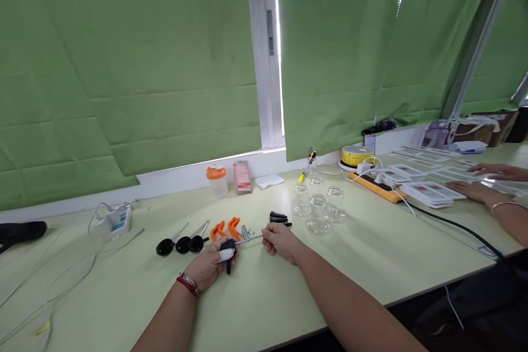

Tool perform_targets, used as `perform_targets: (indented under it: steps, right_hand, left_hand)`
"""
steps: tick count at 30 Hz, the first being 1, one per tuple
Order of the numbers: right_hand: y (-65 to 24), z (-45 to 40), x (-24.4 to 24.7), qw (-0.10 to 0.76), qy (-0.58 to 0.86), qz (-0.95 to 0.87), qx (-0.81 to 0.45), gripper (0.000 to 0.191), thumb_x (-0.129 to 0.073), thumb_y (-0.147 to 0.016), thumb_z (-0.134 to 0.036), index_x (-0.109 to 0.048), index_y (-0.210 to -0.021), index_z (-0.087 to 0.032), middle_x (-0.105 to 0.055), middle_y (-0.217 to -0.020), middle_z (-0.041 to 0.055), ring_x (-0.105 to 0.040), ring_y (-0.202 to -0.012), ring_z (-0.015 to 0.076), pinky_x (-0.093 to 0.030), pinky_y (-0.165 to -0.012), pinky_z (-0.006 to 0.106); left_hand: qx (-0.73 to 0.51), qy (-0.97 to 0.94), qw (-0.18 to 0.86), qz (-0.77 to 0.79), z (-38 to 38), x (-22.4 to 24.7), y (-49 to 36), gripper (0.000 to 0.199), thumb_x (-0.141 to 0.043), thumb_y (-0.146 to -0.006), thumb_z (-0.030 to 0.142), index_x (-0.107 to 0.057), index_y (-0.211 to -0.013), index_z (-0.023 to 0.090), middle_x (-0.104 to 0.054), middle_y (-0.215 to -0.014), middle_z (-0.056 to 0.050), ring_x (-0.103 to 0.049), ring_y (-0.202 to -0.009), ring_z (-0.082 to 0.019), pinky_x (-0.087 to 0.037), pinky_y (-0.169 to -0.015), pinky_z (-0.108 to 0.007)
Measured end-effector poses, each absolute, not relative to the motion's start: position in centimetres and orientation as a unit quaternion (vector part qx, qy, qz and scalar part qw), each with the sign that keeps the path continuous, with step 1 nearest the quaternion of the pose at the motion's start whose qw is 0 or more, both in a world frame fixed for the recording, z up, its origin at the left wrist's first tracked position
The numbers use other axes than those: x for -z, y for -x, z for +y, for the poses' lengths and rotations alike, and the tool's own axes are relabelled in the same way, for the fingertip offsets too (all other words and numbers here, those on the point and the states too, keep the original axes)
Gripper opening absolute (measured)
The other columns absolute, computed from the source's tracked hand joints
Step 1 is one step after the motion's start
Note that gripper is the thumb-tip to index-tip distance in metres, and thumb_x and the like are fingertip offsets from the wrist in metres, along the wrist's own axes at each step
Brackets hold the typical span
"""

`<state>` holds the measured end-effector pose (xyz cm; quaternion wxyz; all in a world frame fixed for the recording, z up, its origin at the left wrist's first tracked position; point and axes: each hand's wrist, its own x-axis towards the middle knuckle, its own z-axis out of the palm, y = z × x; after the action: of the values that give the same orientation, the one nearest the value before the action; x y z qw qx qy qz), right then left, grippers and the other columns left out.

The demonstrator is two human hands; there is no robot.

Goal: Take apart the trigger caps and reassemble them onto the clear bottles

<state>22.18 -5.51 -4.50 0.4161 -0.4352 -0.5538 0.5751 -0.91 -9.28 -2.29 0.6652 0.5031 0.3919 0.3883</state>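
Both my hands on one black-handled tool, low on the bench.

My left hand (212, 264) is wrapped round the black handle of the tool (237, 243); my right hand (280, 242) pinches the far end of its metal shaft. No writing is readable; the pink box's (242, 176) label is blurred. Just beyond my left hand lie three more black-handled tools (181, 243) and orange clips (226, 228); glass jars (317, 209) stand past my right. Bare bench (371, 264) runs right, toward another person's hands (478, 190).
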Motion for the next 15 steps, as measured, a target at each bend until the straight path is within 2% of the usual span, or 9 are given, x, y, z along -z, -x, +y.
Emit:
perform_targets:
  steps: [5, 15]
  right_hand:
    - [-22.20, -5.36, 4.68, 0.419, 0.429, -0.554, -0.578, 0.012, -0.057, -0.082, -0.024, -0.049, -0.075, -0.017, -0.057, -0.060, -0.0035, -0.049, -0.043, 0.0074, -0.040, -0.040, 0.020]
    - [-22.25, -5.30, 4.81, 0.411, 0.428, -0.561, -0.577, 0.023, -0.057, -0.084, -0.034, -0.049, -0.072, -0.016, -0.056, -0.057, -0.0033, -0.046, -0.040, 0.0061, -0.038, -0.040, 0.020]
  left_hand:
    - [-0.392, -0.464, 0.686, 0.400, -9.36, 2.26, 0.95, 0.038, -0.075, -0.069, 0.022, -0.054, -0.101, 0.018, -0.063, -0.078, -0.002, -0.055, -0.064, -0.012, -0.039, -0.064, -0.026]
    - [-0.391, -0.470, 0.682, 0.401, -8.97, 2.70, 1.18, 0.038, -0.074, -0.069, 0.022, -0.054, -0.102, 0.019, -0.063, -0.079, -0.002, -0.056, -0.065, -0.013, -0.038, -0.063, -0.026]
